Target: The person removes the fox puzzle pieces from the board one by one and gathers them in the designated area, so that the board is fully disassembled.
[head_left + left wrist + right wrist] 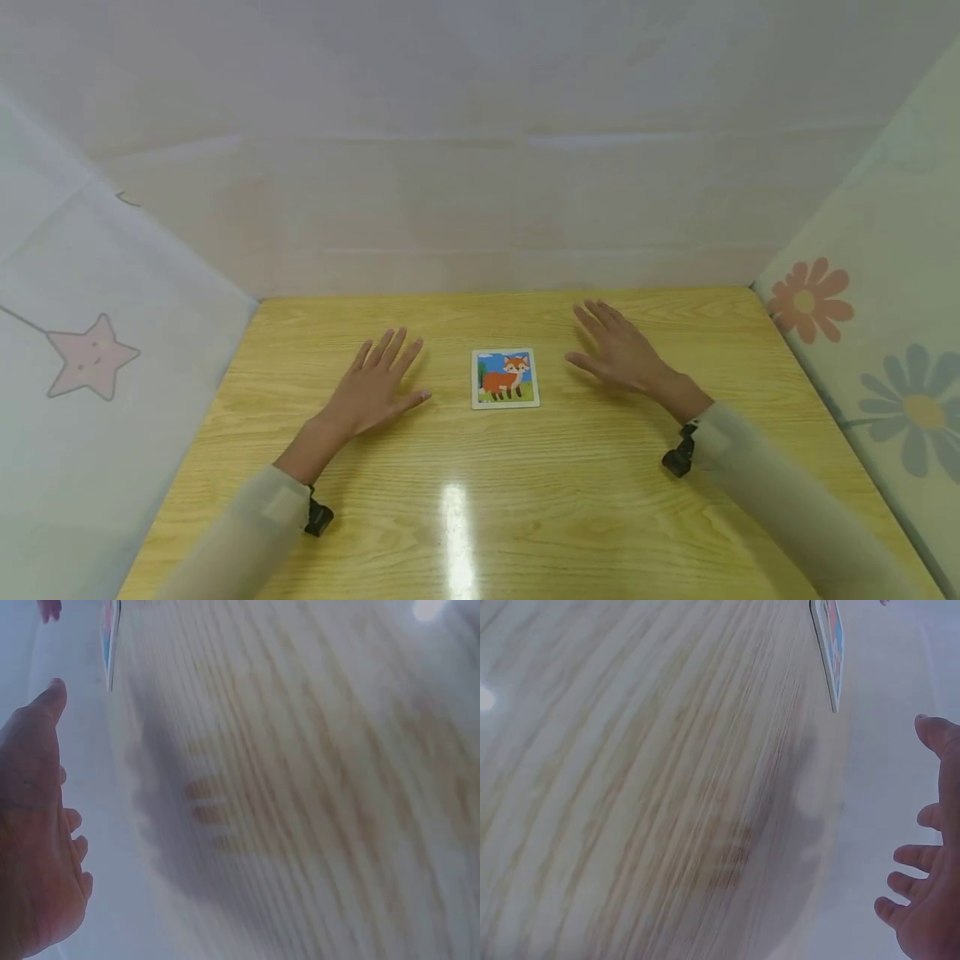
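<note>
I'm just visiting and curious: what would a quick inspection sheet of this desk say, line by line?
Surface: wooden table with pale grain, a glare spot near the front edge.
Job's things: one small square fox picture tile lying flat at the table's middle, between the hands, touched by neither.
Clutter: nothing seen.
Hands: left hand open, fingers straight, left of the tile; right hand open, fingers spread, right of it. Whether they rest on the wood or hover cannot be told.
Cables: nothing seen; a small black wrist device sits at each sleeve cuff.
Surroundings: pale sheets on three sides, a pink star on the left one, flowers on the right one.
</note>
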{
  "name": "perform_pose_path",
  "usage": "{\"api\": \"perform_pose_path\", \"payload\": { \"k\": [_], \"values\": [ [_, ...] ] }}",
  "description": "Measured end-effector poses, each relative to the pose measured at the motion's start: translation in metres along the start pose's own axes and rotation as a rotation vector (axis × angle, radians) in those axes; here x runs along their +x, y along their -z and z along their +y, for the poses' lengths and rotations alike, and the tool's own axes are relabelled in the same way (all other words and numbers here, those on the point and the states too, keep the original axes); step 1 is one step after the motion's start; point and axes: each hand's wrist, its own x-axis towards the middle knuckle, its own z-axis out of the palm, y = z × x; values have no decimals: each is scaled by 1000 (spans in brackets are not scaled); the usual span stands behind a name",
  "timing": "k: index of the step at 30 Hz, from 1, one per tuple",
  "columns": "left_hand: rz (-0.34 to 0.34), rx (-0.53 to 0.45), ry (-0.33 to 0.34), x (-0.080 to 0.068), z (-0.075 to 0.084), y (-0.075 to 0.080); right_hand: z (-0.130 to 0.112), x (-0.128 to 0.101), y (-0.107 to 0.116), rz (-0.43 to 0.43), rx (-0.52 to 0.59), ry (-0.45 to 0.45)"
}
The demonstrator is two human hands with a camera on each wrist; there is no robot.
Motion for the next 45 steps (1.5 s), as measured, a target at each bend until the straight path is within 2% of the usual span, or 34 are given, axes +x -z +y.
{"api": "perform_pose_path", "payload": {
  "k": [10, 17, 21, 27, 31, 38, 45],
  "values": [
    [-22, -21, -74, 3, 23, -7, -11, 22, -12, 9, 192, 79],
    [-22, -59, -147, 10, 37, -10, -16, 36, -22, -18, 267, 119],
    [-48, -75, -177, 12, 43, -14, -19, 45, -28, -29, 312, 153],
    [-96, -98, -208, 14, 52, -16, -21, 56, -37, -28, 342, 227],
    [-120, -101, -250, 17, 58, -18, -22, 63, -43, -19, 358, 284],
    [-131, -93, -304, 19, 66, -22, -28, 76, -50, -28, 372, 299],
    [-188, -52, -321, 19, 70, -23, -37, 88, -52, -51, 373, 345]
  ]
}}
